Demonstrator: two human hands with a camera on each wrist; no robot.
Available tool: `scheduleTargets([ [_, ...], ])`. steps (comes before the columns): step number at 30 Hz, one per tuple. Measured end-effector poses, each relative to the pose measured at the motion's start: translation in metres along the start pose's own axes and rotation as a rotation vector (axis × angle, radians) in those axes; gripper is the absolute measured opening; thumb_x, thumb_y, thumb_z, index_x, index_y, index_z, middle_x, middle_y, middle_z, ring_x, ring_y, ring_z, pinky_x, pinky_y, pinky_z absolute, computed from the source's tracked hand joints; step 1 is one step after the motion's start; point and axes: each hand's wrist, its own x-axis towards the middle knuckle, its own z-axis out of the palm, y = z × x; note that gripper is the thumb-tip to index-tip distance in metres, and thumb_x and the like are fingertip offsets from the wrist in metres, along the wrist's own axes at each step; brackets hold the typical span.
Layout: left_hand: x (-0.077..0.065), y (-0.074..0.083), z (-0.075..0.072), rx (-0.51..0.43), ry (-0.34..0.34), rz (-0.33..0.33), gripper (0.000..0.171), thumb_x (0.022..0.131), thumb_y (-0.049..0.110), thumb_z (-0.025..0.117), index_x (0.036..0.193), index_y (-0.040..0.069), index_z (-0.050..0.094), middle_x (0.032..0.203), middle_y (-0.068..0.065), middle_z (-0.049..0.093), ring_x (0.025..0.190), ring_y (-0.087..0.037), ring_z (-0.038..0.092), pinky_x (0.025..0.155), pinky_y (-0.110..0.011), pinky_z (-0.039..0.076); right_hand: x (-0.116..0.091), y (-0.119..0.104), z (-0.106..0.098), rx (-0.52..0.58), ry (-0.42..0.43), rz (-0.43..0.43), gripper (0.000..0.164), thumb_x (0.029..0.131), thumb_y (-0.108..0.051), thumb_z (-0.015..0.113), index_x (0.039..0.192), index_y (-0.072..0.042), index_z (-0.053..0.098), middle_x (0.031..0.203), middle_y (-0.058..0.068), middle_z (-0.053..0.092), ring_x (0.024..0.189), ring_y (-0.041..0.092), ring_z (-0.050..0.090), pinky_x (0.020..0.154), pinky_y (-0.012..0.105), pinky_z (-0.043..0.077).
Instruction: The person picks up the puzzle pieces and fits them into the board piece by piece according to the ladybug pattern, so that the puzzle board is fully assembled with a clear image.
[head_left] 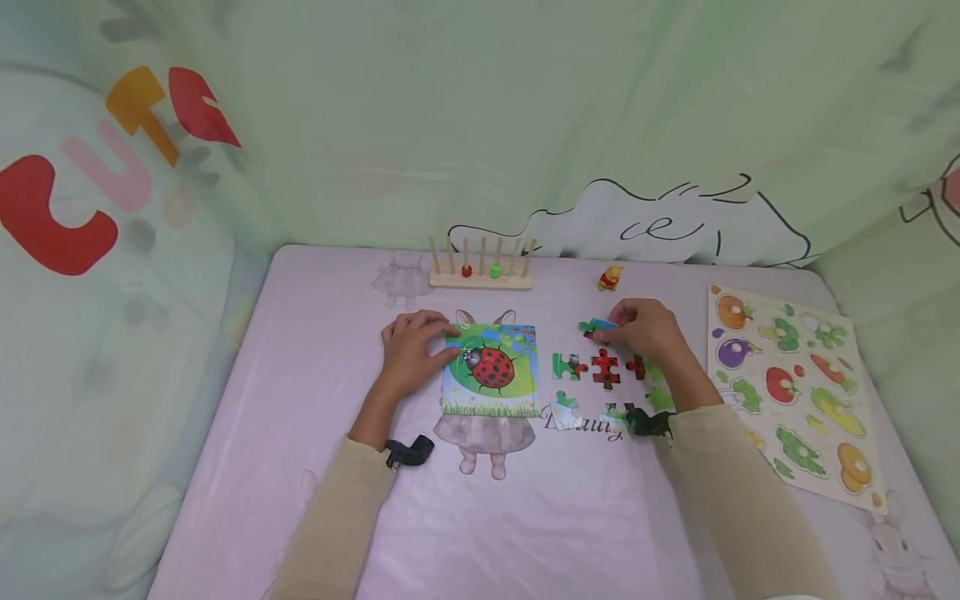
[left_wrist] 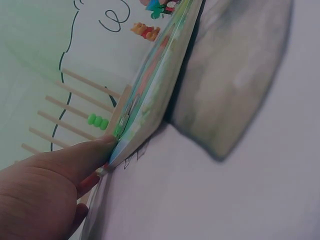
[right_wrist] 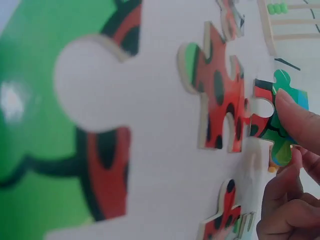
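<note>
In the head view a square ladybug picture board (head_left: 491, 371) lies mid-table, a green-and-blue scene with a red spotted ladybug. My left hand (head_left: 408, 354) pinches its upper left edge; the left wrist view shows the thumb on top and fingers below. To the right, my right hand (head_left: 648, 329) pinches a jigsaw piece (right_wrist: 265, 92) between thumb and fingers, red and black with green and blue. Below that hand lie several loose jigsaw pieces, among them a red spotted piece (head_left: 606, 368) and a green-and-red piece (head_left: 566, 367). The right wrist camera partly covers the lower ones.
Behind the board stands a wooden peg rack (head_left: 480, 282) with red and green beads. A small yellow bear figure (head_left: 610, 278) is near the back edge. At the right lies a vegetable picture board (head_left: 802, 400). Fabric walls (head_left: 360, 125) enclose the table.
</note>
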Motion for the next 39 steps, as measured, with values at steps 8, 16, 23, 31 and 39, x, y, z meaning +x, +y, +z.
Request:
scheduleTargets([
  [8,0.0,0.0,0.0,-0.004,0.003,0.003,0.025,0.093,0.039,0.074,0.116,0.028,0.075,0.135,0.0,0.061,0.131,-0.031,0.043,0.109,-0.059,0.023,-0.002,-0.01,0.001,0.033,0.012,-0.017,0.042,0.087,-0.041,0.081,0.111,-0.009,0.067,0.11,0.014,0.059,0.102,0.03,0.049,0.073,0.034,0.047],
  [16,0.0,-0.001,0.001,-0.013,0.003,0.006,0.026,0.093,0.039,0.074,0.117,0.029,0.075,0.135,0.0,0.06,0.131,-0.031,0.043,0.11,-0.06,0.022,-0.005,-0.022,0.006,0.094,-0.015,-0.052,0.043,0.092,-0.039,0.076,0.123,-0.011,0.066,0.113,0.015,0.065,0.097,0.03,0.059,0.074,0.033,0.048],
  [23,0.0,-0.001,0.0,-0.01,0.003,0.004,0.026,0.093,0.038,0.074,0.117,0.029,0.075,0.136,0.0,0.06,0.131,-0.031,0.043,0.11,-0.06,0.022,-0.005,-0.031,0.015,0.153,-0.031,-0.098,0.041,0.094,-0.04,0.074,0.122,-0.011,0.067,0.11,0.014,0.067,0.088,0.027,0.061,0.072,0.032,0.051],
  [31,0.0,0.0,0.0,-0.004,0.006,0.005,0.025,0.093,0.038,0.074,0.117,0.028,0.075,0.135,-0.001,0.061,0.131,-0.031,0.043,0.11,-0.06,0.023,-0.006,-0.043,0.028,0.221,-0.088,-0.085,0.033,0.097,-0.033,0.071,0.121,-0.011,0.068,0.11,0.013,0.065,0.086,0.024,0.065,0.072,0.028,0.053],
  [39,0.0,0.0,0.0,-0.004,-0.002,-0.002,0.026,0.093,0.039,0.074,0.117,0.028,0.075,0.135,-0.001,0.061,0.131,-0.031,0.043,0.11,-0.06,0.023,-0.003,-0.047,0.038,0.273,-0.179,-0.093,0.029,0.098,-0.027,0.071,0.123,-0.012,0.069,0.114,0.015,0.064,0.084,0.021,0.073,0.074,0.027,0.057],
])
